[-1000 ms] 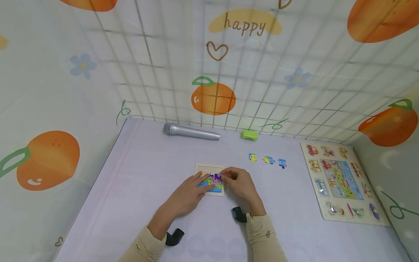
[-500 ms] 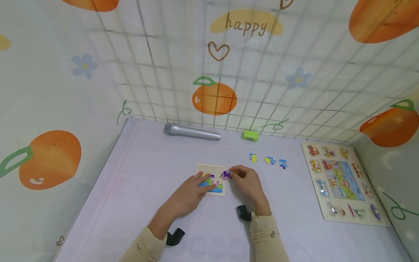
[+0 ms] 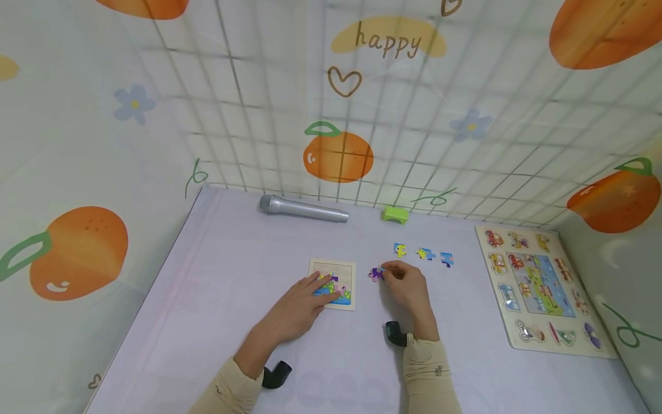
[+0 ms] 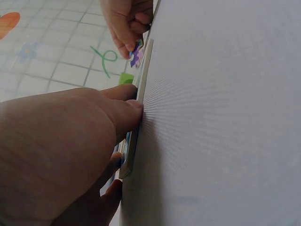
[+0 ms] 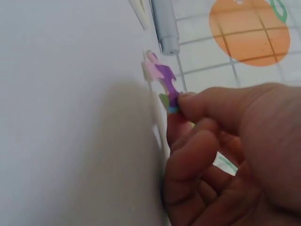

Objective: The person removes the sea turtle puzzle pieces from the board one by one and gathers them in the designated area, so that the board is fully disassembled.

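A small wooden puzzle tray (image 3: 353,286) lies on the table, with a colourful partial picture in its lower part and bare wood along the top. My left hand (image 3: 293,309) rests on the tray with fingers spread over the pieces, hiding some of them. To the right of the tray, my right hand (image 3: 408,287) pinches a purple and pink jigsaw piece (image 3: 376,274) between thumb and finger. In the right wrist view the jigsaw piece (image 5: 165,77) sticks out from the fingertips, held above the table. Beyond the right hand lie loose jigsaw pieces (image 3: 426,253) in a row.
A grey microphone (image 3: 304,208) and a green block (image 3: 395,215) lie along the back, before the grid-patterned backdrop. A larger wooden vehicle puzzle board (image 3: 543,328) is at the right. Black curved pieces (image 3: 276,374) sit by both wrists.
My right hand has drawn the purple jigsaw piece out of the tray and moved right with it, leaving bare wood in its spot. The left hand has stayed put.
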